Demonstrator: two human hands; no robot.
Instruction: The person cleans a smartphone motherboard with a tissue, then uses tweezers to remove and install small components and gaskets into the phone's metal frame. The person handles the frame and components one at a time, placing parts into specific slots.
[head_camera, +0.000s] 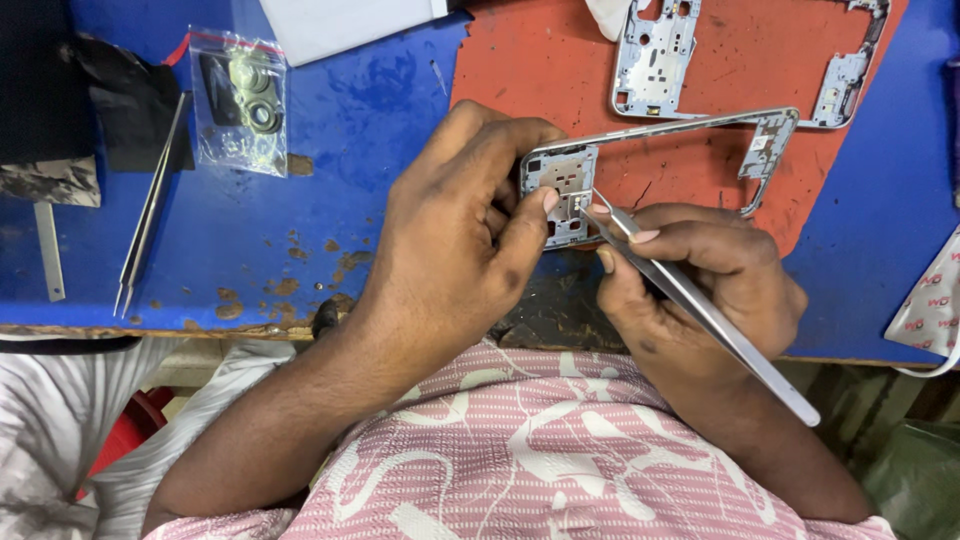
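Left hand (460, 215): I pinch the phone frame (660, 150) at the bench's (330, 160) near edge.
Right hand (700, 280): I squeeze tweezers (700, 305), tips on the frame's corner.

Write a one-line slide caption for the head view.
Left hand steadies a silver metal phone frame on a blue workbench while the right hand works steel tweezers at its corner.

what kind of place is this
Probably a phone repair bench: the left hand holds a bare phone frame, the right hand works tweezers on it, and a second frame lies nearby.
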